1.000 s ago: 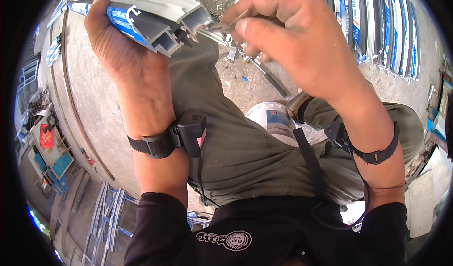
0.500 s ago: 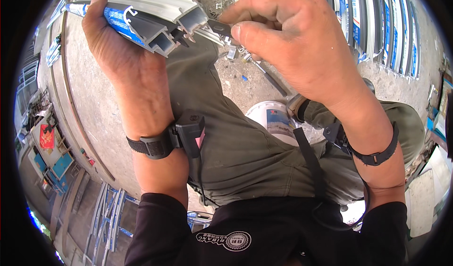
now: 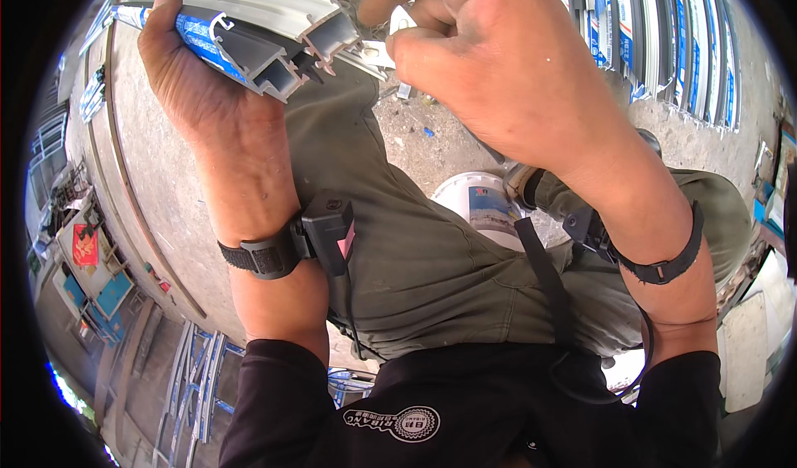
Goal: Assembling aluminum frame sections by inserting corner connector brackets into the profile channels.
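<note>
My left hand [image 3: 212, 99] is wrapped round an aluminium profile [image 3: 286, 16] from below, its thumb over the upper side. Blue printed film covers part of the profile, and its hollow cut end faces right, tilted slightly downward. Close to that end, my right hand [image 3: 506, 61] pinches a small flat metal piece [image 3: 402, 21] between thumb and fingers. The piece looks bright and pale, partly covered by the fingers. A narrow gap shows between my right fingers and the profile's cut end.
On the floor at the upper right lie several film-covered profiles [image 3: 656, 36] side by side. A white bucket [image 3: 465, 198] stands between my legs. Small metal scraps are scattered beyond my hands. At the lower left is a stack of blue and silver frames [image 3: 195, 385].
The small metal piece has turned in my right fingers, from dark and flat beside the cut end to upright and bright. My right hand has shifted slightly left and up; the profile moved slightly left.
</note>
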Demonstrator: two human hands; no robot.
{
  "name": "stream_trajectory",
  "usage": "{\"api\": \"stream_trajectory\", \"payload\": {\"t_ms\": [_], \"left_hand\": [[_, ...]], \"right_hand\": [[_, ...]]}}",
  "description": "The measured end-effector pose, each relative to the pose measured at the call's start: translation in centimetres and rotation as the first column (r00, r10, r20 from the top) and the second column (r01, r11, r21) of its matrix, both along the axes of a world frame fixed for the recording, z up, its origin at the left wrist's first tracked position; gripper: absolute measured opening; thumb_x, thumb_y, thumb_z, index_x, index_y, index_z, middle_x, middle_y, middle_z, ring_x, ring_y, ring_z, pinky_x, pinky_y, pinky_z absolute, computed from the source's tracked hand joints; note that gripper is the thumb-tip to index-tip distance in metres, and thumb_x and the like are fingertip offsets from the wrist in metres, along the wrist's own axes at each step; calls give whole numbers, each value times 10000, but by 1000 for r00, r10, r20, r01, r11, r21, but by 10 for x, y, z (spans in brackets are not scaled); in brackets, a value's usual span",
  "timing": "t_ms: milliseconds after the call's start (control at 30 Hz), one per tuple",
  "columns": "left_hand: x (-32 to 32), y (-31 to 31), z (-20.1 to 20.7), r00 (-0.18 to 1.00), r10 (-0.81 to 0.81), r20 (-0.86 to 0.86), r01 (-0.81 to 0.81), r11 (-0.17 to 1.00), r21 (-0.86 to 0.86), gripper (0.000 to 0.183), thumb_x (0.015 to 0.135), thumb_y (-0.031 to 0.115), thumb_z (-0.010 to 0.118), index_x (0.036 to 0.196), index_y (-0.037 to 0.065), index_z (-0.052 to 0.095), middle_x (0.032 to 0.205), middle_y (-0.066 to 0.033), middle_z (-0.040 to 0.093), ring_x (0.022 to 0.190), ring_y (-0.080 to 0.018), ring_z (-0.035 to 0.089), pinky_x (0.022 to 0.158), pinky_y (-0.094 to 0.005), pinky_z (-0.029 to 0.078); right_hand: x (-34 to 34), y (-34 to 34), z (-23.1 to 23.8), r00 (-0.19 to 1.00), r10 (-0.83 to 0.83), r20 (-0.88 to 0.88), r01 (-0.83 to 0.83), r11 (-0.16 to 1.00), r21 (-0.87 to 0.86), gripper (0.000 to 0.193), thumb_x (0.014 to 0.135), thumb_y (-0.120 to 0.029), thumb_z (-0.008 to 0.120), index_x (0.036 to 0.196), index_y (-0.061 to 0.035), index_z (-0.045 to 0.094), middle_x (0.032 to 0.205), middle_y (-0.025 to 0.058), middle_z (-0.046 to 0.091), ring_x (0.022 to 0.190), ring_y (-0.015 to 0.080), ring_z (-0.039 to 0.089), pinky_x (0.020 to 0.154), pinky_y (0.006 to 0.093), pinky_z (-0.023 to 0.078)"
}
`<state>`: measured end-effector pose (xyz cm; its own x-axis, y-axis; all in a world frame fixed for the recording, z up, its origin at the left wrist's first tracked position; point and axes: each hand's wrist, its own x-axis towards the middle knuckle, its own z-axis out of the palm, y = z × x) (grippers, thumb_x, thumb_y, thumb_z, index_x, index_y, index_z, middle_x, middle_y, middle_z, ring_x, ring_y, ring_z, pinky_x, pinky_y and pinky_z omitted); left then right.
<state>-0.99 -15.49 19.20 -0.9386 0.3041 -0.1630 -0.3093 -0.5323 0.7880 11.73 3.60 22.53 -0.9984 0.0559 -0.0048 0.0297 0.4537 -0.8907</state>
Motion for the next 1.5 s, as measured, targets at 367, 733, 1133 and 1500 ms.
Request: {"api": "stream_trajectory", "payload": {"t_ms": [367,733,1133,1500], "left_hand": [[3,11,0,993,113,-25,-114,994,-6,279,886,250,597,1043,18,595,944,-102,685,828,-251,688,752,-395,589],[1,-1,-6,1000,17,17,-17,999,-43,279,892,291,577,1011,41,606,932,-74,688,839,-224,686,728,-376,584],[5,-15,1,977,199,75,-191,976,-105,494,828,285,661,1144,-63,510,1132,-224,502,1113,-337,483,939,-460,471],[-27,-21,-56,920,328,214,-307,943,-128,424,830,261,650,1092,-53,539,1050,-208,541,1010,-325,508,891,-484,456]], "right_hand": [[2,-15,-46,944,-70,-324,136,973,185,160,801,-58,649,960,-39,635,679,118,657,604,273,665,570,369,525],[-5,4,-43,955,80,-284,-179,922,-343,396,824,-184,741,1142,3,596,732,102,673,619,142,632,567,273,487],[-12,40,-211,882,-58,467,-57,972,229,378,872,-303,664,1189,-97,635,1058,166,691,1004,321,658,870,432,511],[8,-30,-338,770,-125,626,-137,926,352,429,815,-265,705,1193,-104,583,1123,155,651,1034,362,623,874,437,499]]}}
